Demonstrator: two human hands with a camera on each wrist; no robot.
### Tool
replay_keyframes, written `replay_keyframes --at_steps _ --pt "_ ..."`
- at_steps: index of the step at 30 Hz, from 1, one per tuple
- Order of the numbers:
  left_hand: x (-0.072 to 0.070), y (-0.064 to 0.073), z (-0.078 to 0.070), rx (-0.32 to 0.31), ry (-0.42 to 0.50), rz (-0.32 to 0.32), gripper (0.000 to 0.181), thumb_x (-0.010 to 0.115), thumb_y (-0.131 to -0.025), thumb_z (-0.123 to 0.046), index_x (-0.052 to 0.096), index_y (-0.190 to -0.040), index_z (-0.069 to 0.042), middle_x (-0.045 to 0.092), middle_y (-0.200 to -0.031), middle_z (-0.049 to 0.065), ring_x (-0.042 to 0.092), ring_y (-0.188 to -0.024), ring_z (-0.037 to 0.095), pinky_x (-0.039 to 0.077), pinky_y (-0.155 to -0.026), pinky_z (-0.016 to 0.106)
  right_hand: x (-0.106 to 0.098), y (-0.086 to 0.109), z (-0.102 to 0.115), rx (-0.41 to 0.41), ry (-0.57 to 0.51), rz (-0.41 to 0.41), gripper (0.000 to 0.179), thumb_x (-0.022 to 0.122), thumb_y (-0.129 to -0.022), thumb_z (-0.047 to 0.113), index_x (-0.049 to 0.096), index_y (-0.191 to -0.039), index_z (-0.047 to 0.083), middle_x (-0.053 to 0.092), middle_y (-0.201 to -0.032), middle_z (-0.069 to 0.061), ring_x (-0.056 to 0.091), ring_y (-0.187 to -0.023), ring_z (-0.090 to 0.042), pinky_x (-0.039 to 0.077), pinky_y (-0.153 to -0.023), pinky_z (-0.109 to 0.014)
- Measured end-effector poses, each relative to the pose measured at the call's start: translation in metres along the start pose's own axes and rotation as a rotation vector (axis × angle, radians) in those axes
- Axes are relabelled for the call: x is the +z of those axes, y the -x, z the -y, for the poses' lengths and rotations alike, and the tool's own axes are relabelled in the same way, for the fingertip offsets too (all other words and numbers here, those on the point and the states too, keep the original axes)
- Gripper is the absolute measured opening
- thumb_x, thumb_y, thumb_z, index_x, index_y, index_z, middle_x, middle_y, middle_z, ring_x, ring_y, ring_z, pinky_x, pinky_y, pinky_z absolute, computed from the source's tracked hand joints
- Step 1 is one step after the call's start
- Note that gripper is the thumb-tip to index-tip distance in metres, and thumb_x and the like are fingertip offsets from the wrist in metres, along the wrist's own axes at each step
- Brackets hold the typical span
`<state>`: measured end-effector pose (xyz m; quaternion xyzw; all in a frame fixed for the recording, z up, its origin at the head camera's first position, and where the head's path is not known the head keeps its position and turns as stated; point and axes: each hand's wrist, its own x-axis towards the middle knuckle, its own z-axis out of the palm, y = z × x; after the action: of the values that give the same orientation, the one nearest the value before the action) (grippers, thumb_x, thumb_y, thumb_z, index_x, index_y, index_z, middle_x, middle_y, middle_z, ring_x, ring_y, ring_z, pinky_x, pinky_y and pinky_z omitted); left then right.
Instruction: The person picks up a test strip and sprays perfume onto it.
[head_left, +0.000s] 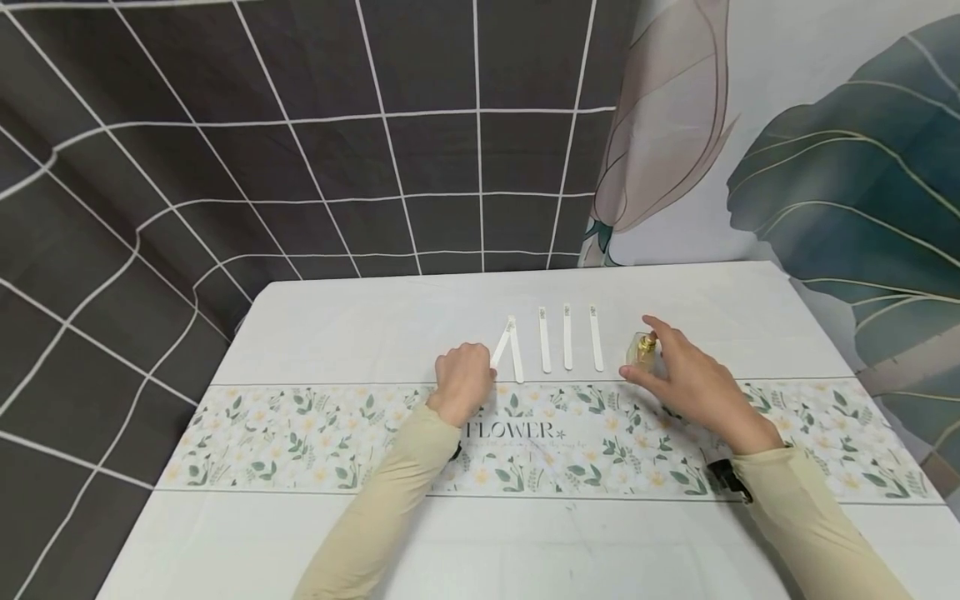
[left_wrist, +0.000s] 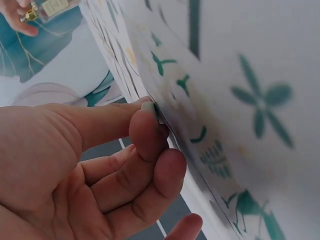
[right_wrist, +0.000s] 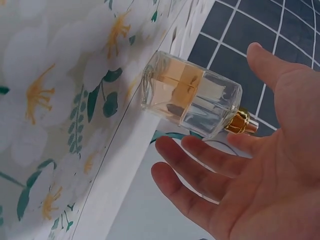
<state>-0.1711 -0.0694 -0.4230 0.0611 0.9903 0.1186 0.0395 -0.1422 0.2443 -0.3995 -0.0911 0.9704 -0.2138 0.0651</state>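
Observation:
My left hand [head_left: 462,382] pinches the near end of a slim white paper strip [head_left: 501,344] between thumb and index finger; its pale tip [left_wrist: 148,106] shows in the left wrist view. The far end of that strip lies over another white strip [head_left: 517,360], making a narrow peak. On the right, a clear glass perfume bottle [right_wrist: 187,95] stands upright, partly filled with amber liquid, with a gold spray neck [right_wrist: 242,122]. My right hand [head_left: 697,383] is spread around the bottle, thumb on the near side and fingers on the far side, without a visible grip.
Three more white strips [head_left: 567,337] lie side by side between the hands, small print at their far ends. The white tablecloth [head_left: 360,333] carries a flowered band [head_left: 315,437]. Behind the table hang a dark grid curtain [head_left: 435,150] and a leaf-patterned one [head_left: 675,217].

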Motion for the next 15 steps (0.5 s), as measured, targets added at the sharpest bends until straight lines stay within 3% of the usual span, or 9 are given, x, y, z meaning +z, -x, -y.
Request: replay_keyframes --at_steps 15 --pt "0.0003 0.0000 0.0007 -0.031 0.047 0.025 0.022 0.072 -0.095 -0.021 0.071 -0.084 -0.002 0.060 -0.066 0.005 0.057 -0.057 0.020 0.050 -0.057 0.038 -0.0009 -0.0053 -0.0086 -0.050 -0.132 0.023 0.092 0.072 -0.096 0.029 0.012 -0.162 0.006 0.044 -0.150 -0.030 0.057 -0.122 -0.048 0.050 -0.089 -0.062"
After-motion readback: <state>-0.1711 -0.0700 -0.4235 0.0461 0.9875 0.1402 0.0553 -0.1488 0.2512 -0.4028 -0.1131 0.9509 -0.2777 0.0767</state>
